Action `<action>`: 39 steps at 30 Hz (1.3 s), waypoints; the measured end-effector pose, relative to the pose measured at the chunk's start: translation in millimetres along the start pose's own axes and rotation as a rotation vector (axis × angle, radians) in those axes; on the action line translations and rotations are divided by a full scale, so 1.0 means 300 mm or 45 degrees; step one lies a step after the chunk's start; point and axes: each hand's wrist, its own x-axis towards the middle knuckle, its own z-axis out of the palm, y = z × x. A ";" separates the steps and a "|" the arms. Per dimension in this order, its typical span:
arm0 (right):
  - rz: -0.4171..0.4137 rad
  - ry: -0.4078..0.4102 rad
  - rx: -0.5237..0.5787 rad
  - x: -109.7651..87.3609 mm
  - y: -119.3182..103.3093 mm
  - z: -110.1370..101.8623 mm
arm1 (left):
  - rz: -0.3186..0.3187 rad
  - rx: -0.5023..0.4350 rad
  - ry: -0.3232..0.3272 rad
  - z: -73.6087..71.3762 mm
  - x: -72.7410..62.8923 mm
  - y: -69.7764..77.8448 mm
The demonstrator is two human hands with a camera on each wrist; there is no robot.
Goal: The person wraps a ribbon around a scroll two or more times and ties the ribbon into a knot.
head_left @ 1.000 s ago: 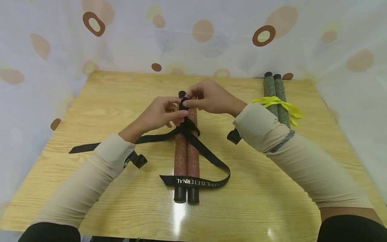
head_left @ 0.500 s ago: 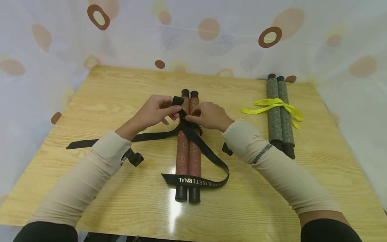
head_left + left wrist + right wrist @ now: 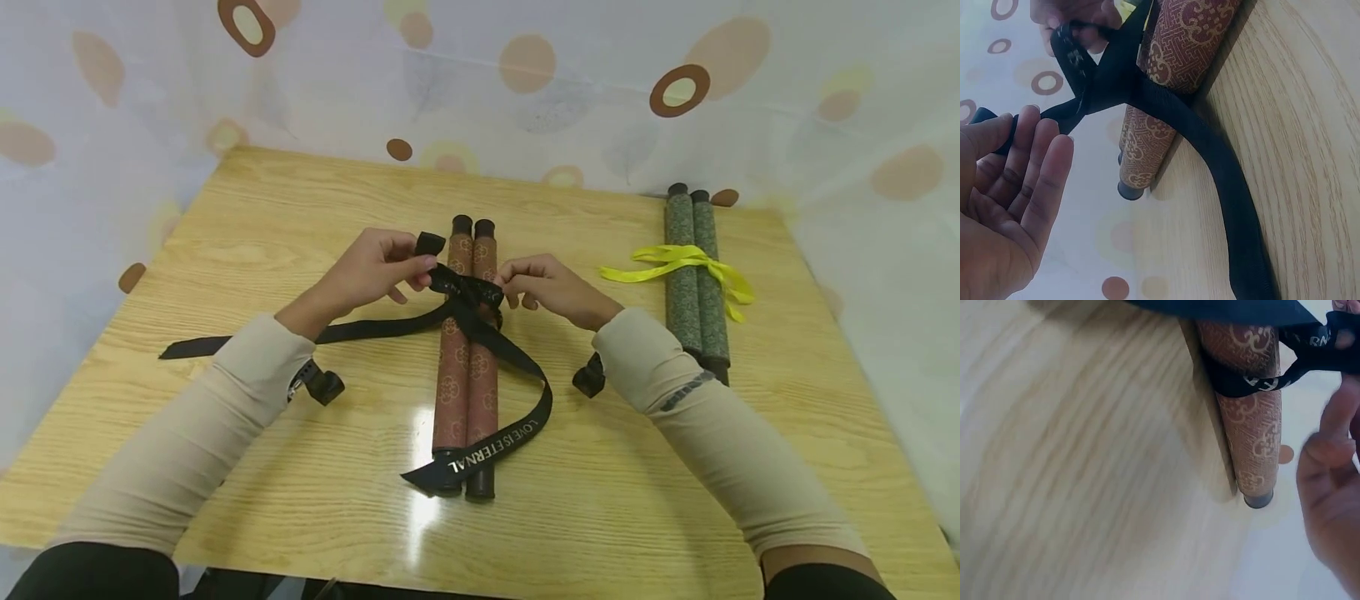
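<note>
Two reddish-brown patterned scroll rolls (image 3: 452, 387) with black end knobs lie side by side at the table's middle. Round them goes a black ribbon (image 3: 489, 336) lettered in white, with a bow-like knot near their far end. My left hand (image 3: 366, 271) pinches the ribbon left of the knot, and a folded loop sticks up above the fingers; the left wrist view shows this hand (image 3: 1013, 187) with its other fingers loosely bent. On the other side my right hand (image 3: 557, 289) pinches the right-hand loop, partly cut off in the right wrist view. The knot's inside is hidden.
Two green scroll rolls (image 3: 682, 287) tied with a yellow ribbon (image 3: 678, 258) lie at the right back of the wooden table (image 3: 300, 475). One black ribbon tail stretches left over the wood; another curves over the near end of the brown rolls. A patterned curtain (image 3: 337, 75) hangs behind.
My right hand has drawn away to the right from the knot with a loop. The left hand has shifted slightly left. The bow has spread, and the lettered tail has slid and slanted.
</note>
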 end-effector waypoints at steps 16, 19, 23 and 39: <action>0.111 -0.147 -0.427 0.035 -0.059 0.053 | -0.021 0.029 -0.029 0.026 0.007 0.008; 0.066 -0.131 -0.537 0.030 -0.068 0.062 | -0.035 0.024 -0.035 0.025 0.006 0.005; 0.075 -0.040 -0.752 0.027 -0.081 0.082 | -0.058 0.015 -0.032 0.026 0.004 0.000; 0.019 0.076 -0.743 -0.039 -0.063 0.046 | -0.111 0.014 -0.072 -0.012 -0.053 -0.030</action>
